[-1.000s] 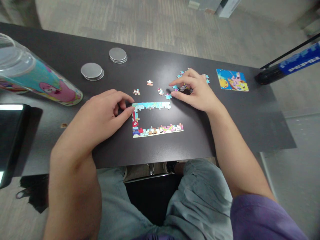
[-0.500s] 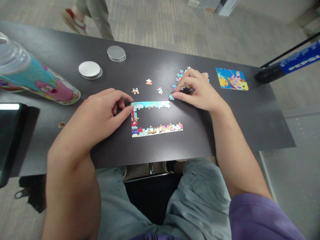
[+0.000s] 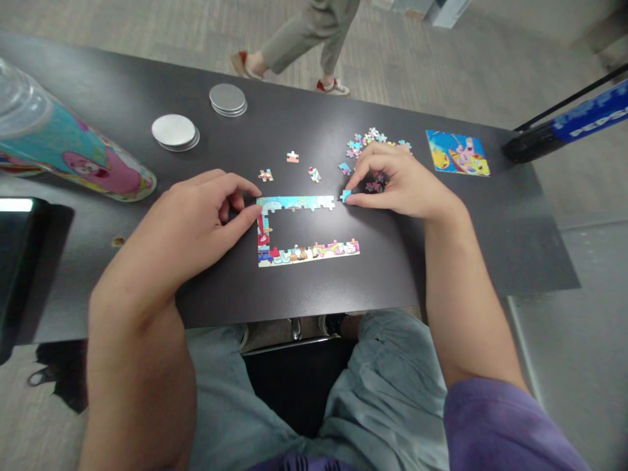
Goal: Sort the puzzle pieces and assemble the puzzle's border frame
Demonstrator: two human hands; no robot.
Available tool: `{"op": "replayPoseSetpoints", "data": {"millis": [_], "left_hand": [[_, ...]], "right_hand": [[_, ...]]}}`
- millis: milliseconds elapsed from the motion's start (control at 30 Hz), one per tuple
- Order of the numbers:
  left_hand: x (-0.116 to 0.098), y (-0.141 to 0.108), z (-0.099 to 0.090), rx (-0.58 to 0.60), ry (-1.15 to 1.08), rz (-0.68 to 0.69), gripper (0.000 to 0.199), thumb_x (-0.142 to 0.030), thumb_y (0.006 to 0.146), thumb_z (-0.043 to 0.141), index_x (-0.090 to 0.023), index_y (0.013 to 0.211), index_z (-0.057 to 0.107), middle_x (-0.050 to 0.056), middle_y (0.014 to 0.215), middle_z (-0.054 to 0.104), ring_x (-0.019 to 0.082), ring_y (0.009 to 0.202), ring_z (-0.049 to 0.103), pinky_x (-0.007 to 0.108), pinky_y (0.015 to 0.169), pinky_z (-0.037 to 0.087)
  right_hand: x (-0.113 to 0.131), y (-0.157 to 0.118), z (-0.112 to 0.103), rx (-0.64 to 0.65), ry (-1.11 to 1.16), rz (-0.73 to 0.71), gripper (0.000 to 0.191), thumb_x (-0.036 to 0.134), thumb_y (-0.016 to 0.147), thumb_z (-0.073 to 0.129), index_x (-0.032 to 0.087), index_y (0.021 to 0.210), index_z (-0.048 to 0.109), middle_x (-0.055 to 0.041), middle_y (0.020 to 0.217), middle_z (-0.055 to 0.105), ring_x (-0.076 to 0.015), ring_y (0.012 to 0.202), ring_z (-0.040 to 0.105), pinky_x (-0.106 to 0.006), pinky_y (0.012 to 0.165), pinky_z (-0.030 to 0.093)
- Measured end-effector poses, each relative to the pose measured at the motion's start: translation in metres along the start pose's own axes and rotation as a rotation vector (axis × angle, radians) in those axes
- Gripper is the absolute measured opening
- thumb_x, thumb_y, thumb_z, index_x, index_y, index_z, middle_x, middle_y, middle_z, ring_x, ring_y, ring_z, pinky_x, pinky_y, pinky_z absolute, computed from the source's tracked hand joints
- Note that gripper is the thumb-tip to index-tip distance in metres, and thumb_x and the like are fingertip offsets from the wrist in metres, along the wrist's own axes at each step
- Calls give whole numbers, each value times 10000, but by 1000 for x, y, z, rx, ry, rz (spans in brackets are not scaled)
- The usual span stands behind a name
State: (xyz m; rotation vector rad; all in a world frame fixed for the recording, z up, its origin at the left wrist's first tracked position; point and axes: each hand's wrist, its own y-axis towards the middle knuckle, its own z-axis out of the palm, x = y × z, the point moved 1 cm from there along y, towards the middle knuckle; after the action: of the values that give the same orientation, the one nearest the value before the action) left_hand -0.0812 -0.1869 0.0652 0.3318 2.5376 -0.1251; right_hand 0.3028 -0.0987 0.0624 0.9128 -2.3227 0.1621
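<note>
A joined jigsaw border (image 3: 309, 255) lies flat on the dark table, with top, left and bottom sides and a gap at the right. At its top left corner, the thumb and forefinger of my left hand (image 3: 196, 226) press together on the edge, other fingers curled. My right hand (image 3: 400, 180) pinches a small blue puzzle piece (image 3: 346, 195) between thumb and forefinger, just right of the top row's end and apart from it. Beyond that hand lies a pile of loose puzzle pieces (image 3: 370, 139), partly hidden by it. Three loose pieces (image 3: 293, 157) lie above the border.
A picture card (image 3: 458, 154) lies at the right, near a Pepsi bottle (image 3: 583, 121). Two stacks of round discs (image 3: 174, 131) sit back left. A cartoon-printed container (image 3: 83, 150) and a black device (image 3: 29, 261) are at the left. A person's legs (image 3: 309, 36) show beyond the table.
My right hand has shifted slightly right with the blue piece, which now shows flatter. My left hand stays at the corner. The person beyond the table has walked to the right.
</note>
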Motion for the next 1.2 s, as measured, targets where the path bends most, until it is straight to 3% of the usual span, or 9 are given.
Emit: {"op": "replayPoseSetpoints", "data": {"millis": [233,600,867,1067,1200], "left_hand": [[-2,0,0,-3,20,3,466,-564,1107,642,-278,1358,912,73,1069,817,273,856,720,422,855,565],[0,0,0,15,34,3,450,-553,1132,636,-293,1379,909,77,1107,832,278,879,741,427,876,565],[-6,-1,-3,32,55,-6,482,-526,1155,619,-250,1419,912,69,1108,821,258,883,727,410,882,557],[-9,-2,-4,23,33,22,486,-479,1150,637,-177,1410,915,47,1073,782,222,854,679,390,846,501],[-4,-1,-1,-17,21,50,500,-510,1126,638,-192,1379,929,39,1033,769,224,816,672,396,810,490]], "right_hand": [[1,3,7,6,25,-71,232,520,1025,1048,317,1053,941,-65,1125,853,-373,1125,769,-662,1220,487],[3,3,6,20,-5,-98,172,431,1056,1026,276,1087,958,-78,1140,858,-350,1098,752,-653,1189,472],[2,2,7,8,-10,-48,204,532,1015,1090,363,1060,985,-49,1108,877,-358,1072,775,-664,1198,478],[1,4,7,-32,57,-50,213,591,1097,989,381,1059,982,-52,1046,863,-337,982,760,-581,992,553],[1,5,6,-21,32,-46,240,603,1135,950,375,1063,965,-48,1031,858,-333,993,757,-599,999,560]]}}
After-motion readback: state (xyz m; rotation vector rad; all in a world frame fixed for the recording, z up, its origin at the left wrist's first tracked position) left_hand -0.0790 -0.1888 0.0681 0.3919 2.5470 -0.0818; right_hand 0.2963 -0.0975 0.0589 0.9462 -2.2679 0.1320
